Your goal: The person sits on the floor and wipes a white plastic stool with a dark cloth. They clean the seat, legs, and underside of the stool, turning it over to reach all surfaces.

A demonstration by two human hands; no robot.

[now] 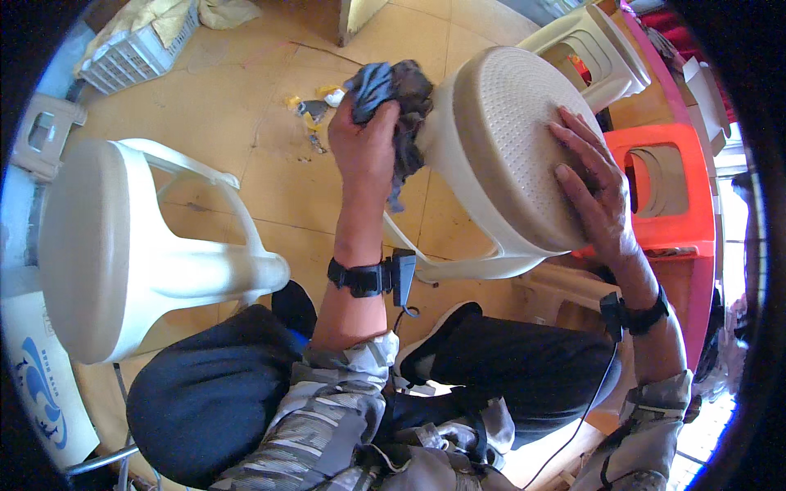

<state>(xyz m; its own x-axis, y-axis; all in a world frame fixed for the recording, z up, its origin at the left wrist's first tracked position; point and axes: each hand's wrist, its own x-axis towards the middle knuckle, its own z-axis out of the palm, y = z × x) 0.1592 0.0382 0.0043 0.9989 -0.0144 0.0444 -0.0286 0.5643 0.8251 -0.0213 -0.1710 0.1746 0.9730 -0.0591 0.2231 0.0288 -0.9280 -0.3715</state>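
Note:
A dark, crumpled cloth (410, 104) with a blue-grey part is bunched in my left hand (366, 141), beside the near-left side of a cream plastic stool (509, 123). The stool stands tilted in front of me, its round dimpled seat facing up and to the right. Flat on that seat rests my right hand (592, 184), fingers spread and nothing held. Whether the cloth touches the stool's leg is hard to tell. Both wrists wear black straps with small devices and cables.
Another cream stool (153, 258) lies on its side at the left. An orange-red stool (672, 184) and a further cream stool (589, 55) are at the right. Debris (314, 110) litters the tiled floor (270, 116). A white plastic crate (138, 58) sits at upper left, a printed carton (46, 374) below.

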